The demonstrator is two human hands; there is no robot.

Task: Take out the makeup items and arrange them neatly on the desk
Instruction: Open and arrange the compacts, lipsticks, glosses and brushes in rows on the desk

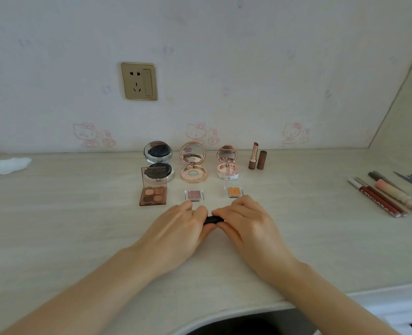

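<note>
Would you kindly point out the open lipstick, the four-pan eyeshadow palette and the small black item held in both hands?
open lipstick [253, 156], head view, on its brown tube.
four-pan eyeshadow palette [153, 195], head view, on the pans.
small black item [211, 220], head view, on the part showing between the hands.

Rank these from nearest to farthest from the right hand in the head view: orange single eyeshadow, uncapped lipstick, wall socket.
From the right hand:
1. Orange single eyeshadow, just beyond the fingers, on the desk.
2. Uncapped lipstick, upright near the wall, back and slightly right.
3. Wall socket, up on the wall, far left.
</note>
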